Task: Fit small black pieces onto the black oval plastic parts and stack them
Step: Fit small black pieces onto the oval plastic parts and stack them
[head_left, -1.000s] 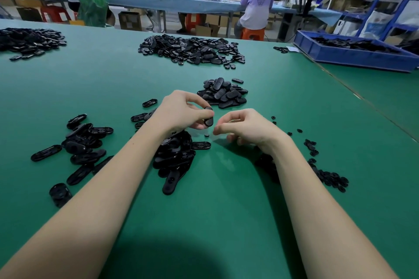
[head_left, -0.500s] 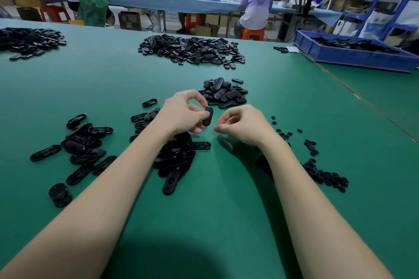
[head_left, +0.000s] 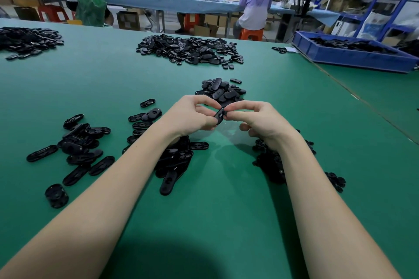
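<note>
2 hands: left hand (head_left: 190,115) and right hand (head_left: 260,120) are meeting on 1 oval part (head_left: 219,116), each pinching it. Heaps of black parts are lying on the worktop (head_left: 226,210): 1 pile just beyond the grip (head_left: 221,91), 1 under the left wrist (head_left: 174,161), 1 scatter further left of the grip (head_left: 77,145), 1 heap of small pieces under the right wrist (head_left: 272,165), 2 big far piles (head_left: 190,51) (head_left: 27,41). Singles too many to count. 1 blue bin (head_left: 353,55) far right. 3 people are working at the far bench.
</note>
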Tool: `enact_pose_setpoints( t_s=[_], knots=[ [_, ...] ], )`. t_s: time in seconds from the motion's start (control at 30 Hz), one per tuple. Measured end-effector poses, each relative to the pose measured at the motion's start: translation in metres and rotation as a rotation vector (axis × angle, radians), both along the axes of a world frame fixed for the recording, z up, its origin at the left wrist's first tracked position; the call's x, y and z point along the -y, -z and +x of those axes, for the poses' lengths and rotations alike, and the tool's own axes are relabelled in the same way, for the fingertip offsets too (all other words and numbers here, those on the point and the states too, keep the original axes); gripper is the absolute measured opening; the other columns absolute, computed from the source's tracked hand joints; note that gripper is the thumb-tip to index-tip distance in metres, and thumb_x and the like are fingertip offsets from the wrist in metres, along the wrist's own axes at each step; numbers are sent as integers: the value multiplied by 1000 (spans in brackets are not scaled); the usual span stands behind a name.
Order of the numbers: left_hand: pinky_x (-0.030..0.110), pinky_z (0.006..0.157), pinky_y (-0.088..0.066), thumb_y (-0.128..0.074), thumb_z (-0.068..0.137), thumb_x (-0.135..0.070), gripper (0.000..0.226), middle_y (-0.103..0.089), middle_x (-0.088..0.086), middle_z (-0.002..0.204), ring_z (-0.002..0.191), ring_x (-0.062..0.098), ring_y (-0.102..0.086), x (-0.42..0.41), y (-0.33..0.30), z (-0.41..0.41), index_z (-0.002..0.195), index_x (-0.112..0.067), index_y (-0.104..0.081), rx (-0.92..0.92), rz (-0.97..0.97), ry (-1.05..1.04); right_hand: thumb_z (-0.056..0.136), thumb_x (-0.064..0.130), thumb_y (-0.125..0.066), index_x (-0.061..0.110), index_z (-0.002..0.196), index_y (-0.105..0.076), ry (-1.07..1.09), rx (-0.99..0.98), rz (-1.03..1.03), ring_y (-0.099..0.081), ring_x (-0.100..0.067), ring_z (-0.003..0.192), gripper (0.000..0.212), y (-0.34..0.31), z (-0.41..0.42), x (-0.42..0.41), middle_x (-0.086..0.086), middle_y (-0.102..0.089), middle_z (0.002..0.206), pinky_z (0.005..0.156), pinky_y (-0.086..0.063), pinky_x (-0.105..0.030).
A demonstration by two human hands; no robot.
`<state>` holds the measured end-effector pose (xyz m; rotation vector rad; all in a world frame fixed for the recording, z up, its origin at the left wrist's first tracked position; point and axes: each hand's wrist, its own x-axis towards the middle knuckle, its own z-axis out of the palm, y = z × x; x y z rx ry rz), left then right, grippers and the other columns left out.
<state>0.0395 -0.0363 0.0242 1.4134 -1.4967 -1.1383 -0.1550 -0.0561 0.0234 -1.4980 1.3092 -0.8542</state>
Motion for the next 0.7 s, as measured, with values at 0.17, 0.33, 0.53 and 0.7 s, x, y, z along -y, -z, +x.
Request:
enact_pose_setpoints(
  t_s=[0.17,0.33,0.53,0.7],
  knots=[
    [37,102,-50,-72,84,-2,24,-79,1,92,79,14,-66,1,2,-1,101,-19,-73,29,-4,-20,83,20,-79,23,88,-75,2,73,87,-45,-7,46,7,0,-2,1,7,-78,86,39,-28,-15],
    [30,99,-50,-73,84,-2,25,-78,-6,85,78,8,-68,1,2,0,99,-23,-75,7,-5,-2,83,22,-81,27,78,-78,57,66,99,-48,-9,59,8,1,-2,2,14,-71,75,41,-28,-16],
    [32,105,-49,-75,84,-5,27,-79,-6,89,86,7,-71,1,3,0,100,-26,-76,-2,-8,24,83,24,-80,32,84,-80,50,10,44,-44,-7,49,8,0,-2,0,9,-69,76,42,-27,-16],
    [31,105,-49,-78,82,-7,26,-78,-7,89,90,6,-72,1,3,1,96,-29,-78,-12,-19,18,78,27,-84,28,79,-78,73,-81,-26,-44,-7,47,6,-3,-2,1,10,-63,64,41,-28,-17]
  ],
)
